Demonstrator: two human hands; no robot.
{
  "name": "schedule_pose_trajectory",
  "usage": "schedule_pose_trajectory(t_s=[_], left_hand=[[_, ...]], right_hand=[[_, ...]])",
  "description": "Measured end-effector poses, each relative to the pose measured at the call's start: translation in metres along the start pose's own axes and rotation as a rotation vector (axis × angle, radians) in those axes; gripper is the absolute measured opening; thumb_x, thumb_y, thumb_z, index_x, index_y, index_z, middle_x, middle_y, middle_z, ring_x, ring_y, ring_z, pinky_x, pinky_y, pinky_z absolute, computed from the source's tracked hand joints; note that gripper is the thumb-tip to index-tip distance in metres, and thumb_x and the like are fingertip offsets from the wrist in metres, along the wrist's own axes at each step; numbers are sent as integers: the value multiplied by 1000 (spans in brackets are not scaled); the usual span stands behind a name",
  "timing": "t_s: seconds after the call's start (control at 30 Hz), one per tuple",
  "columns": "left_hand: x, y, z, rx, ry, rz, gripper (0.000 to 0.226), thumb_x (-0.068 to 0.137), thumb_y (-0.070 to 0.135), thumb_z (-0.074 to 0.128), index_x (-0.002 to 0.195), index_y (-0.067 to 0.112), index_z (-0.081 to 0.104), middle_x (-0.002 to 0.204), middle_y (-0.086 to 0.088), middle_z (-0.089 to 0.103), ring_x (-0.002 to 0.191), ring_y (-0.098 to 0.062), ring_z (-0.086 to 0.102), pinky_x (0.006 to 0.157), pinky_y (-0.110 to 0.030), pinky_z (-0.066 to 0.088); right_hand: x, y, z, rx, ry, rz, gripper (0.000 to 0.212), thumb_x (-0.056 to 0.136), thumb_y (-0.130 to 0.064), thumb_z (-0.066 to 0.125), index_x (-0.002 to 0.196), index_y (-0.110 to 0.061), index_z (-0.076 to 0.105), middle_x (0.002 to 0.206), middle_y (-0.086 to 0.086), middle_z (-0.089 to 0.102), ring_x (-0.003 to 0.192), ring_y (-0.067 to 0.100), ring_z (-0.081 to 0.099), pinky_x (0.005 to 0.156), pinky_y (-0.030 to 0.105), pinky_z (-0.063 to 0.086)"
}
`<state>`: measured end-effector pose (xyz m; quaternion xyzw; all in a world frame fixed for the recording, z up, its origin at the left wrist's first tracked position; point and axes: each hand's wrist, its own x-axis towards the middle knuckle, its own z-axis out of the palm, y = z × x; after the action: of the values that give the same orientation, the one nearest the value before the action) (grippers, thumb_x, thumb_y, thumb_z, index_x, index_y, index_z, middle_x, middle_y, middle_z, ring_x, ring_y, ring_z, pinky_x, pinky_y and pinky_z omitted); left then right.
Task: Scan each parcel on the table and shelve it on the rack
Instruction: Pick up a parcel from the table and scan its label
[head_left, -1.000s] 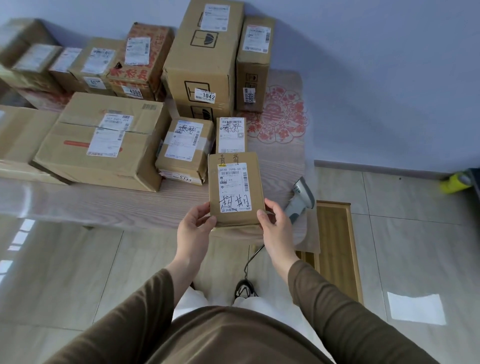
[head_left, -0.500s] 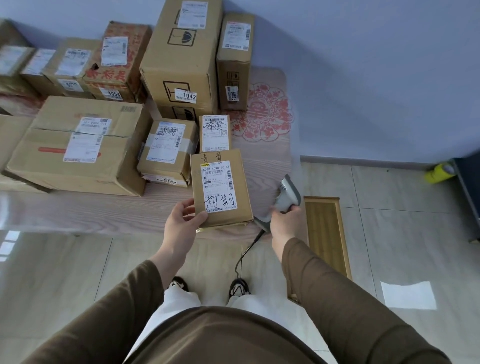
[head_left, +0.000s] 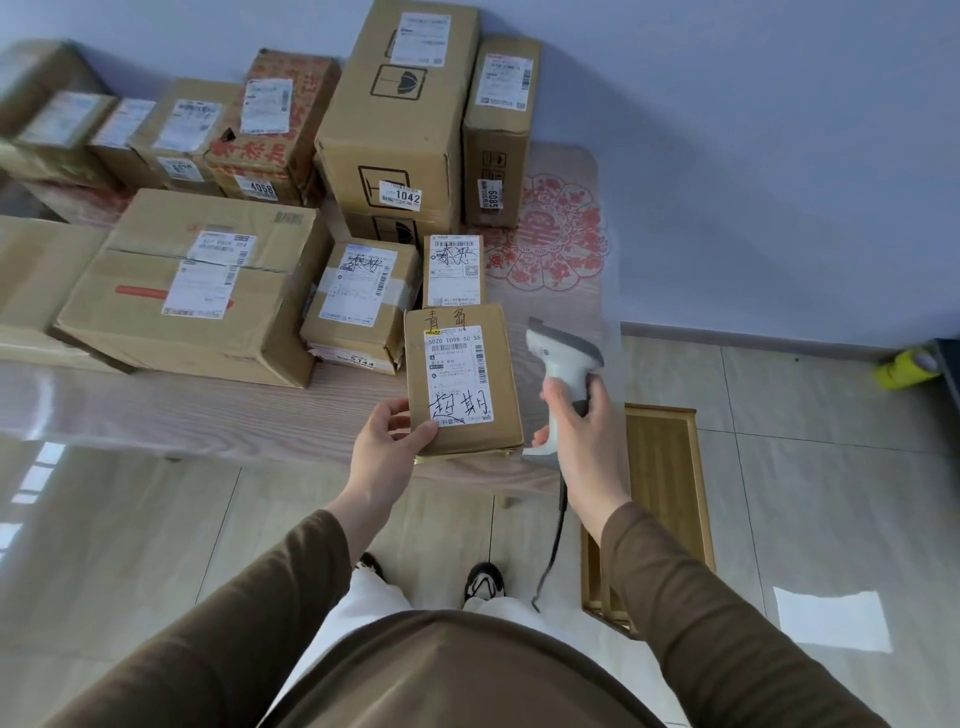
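A small brown parcel (head_left: 462, 379) with a white label and black handwriting is held over the front edge of the wooden table (head_left: 208, 410). My left hand (head_left: 392, 441) grips its lower left corner, thumb on the label. My right hand (head_left: 582, 426) grips the handle of a white and grey barcode scanner (head_left: 561, 358), raised just right of the parcel with its head pointing away and to the left. The scanner's cable (head_left: 550, 551) hangs down toward the floor. The rack is not in view.
Several more cardboard parcels cover the table: a large flat box (head_left: 192, 286) at left, a tall box marked 1042 (head_left: 400, 114), a narrow box (head_left: 498, 130), two small ones (head_left: 358, 301) behind the held parcel. A low wooden frame (head_left: 665, 499) lies on the tiled floor at right.
My right hand let go of the parcel, took the scanner from the table's right end and raised it beside the parcel. My left hand holds the parcel alone.
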<state>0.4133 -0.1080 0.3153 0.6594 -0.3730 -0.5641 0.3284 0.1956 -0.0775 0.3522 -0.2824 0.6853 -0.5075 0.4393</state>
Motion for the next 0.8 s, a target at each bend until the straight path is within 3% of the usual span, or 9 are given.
schedule_pose_trajectory(t_s=[0.1,0.27,0.4,0.53,0.67,0.8], left_hand=[[1,0,-1,5,-3,-10,39,90,22,79,125,24,62,115,-2,70,105,-22,70,99,-44,57],[1,-1,-1,27,5,-10,38,90,25,79,125,24,63,114,-1,70,104,-22,70,96,-42,58],[-1,-2,-2,44,9,4,37,91,24,78,125,24,63,113,0,69,102,-21,69,92,-38,57],[0,0,-2,55,5,-4,38,91,25,77,126,24,62,113,1,68,101,-19,69,92,-38,58],[-1,0,-2,54,4,-4,38,92,25,77,126,24,62,113,1,68,101,-19,69,91,-38,58],[-1,-1,-2,54,0,-6,39,92,26,77,127,24,61,113,1,67,102,-19,68,92,-38,57]], right_hand=[[-13,-8,24,-71,-61,-79,21,98,-21,69,114,-14,56,90,3,66,64,18,63,54,33,56],[-24,0,50,-196,-116,-122,28,97,-19,69,115,-18,48,92,-1,59,75,16,58,66,44,57],[-25,0,53,-230,-111,-149,28,98,-15,67,117,-12,47,94,-6,57,75,5,54,62,16,46],[-24,0,56,-261,-121,-170,29,98,-16,67,118,-11,46,96,-4,58,78,12,56,67,28,47],[-23,1,56,-270,-115,-183,30,99,-16,67,119,-11,46,94,-8,57,76,8,54,59,16,42],[-22,2,56,-249,-121,-178,30,99,-17,67,120,-12,46,97,-7,58,78,8,56,64,21,46]])
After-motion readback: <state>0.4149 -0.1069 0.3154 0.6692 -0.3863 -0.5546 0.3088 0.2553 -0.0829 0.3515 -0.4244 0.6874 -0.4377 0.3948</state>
